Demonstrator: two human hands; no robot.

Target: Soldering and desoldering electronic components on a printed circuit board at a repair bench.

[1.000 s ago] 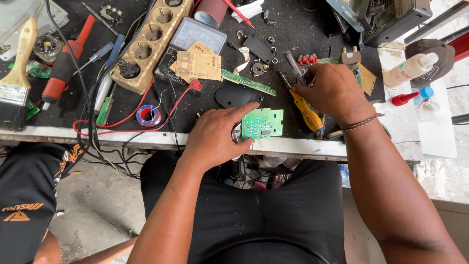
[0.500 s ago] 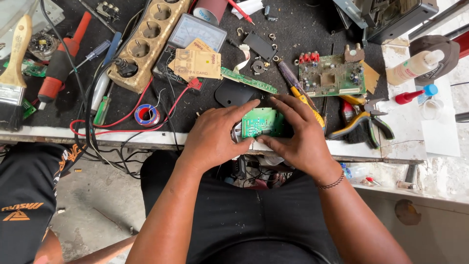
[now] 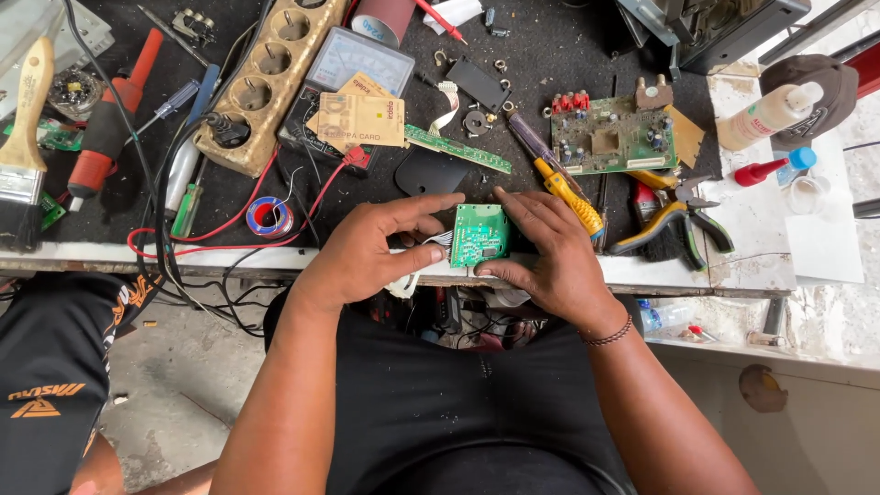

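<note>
A small green circuit board (image 3: 479, 235) with white wires at its left edge sits at the near edge of the black workbench (image 3: 385, 197). My left hand (image 3: 371, 249) grips its left side, thumb under and fingers spread above. My right hand (image 3: 548, 249) holds its right side, index finger along the top edge and thumb at the bottom. A yellow-handled screwdriver (image 3: 555, 179) lies just past my right fingers.
A larger green circuit board (image 3: 612, 136), pliers (image 3: 676, 218), a beige power strip (image 3: 266, 78), an analog meter (image 3: 357, 62), a solder spool (image 3: 269, 217), red and black cables (image 3: 174, 240), a brush (image 3: 26, 137) and glue bottles (image 3: 775, 110) crowd the bench. Another person's leg (image 3: 50, 367) is at left.
My right hand left the yellow screwdriver on the bench and came in to the small board. Both hands now hold the board, which is turned more upright.
</note>
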